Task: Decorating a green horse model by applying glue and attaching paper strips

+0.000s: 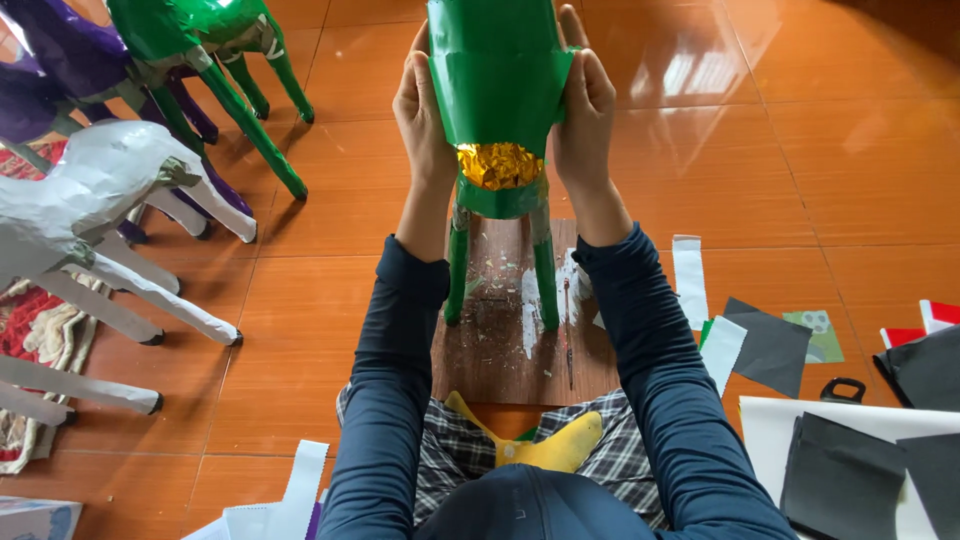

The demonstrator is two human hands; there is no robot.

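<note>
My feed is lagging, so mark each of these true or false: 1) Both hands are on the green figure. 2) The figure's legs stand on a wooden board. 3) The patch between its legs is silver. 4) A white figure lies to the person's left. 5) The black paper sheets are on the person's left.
1) True: the left hand and right hand press on opposite sides of the green paper-covered figure.
2) True: its legs stand on the brown wooden board.
3) False: the crinkled foil patch is gold.
4) True: a white figure lies there, beside purple and green ones.
5) False: the black paper sheets lie on the person's right.
</note>
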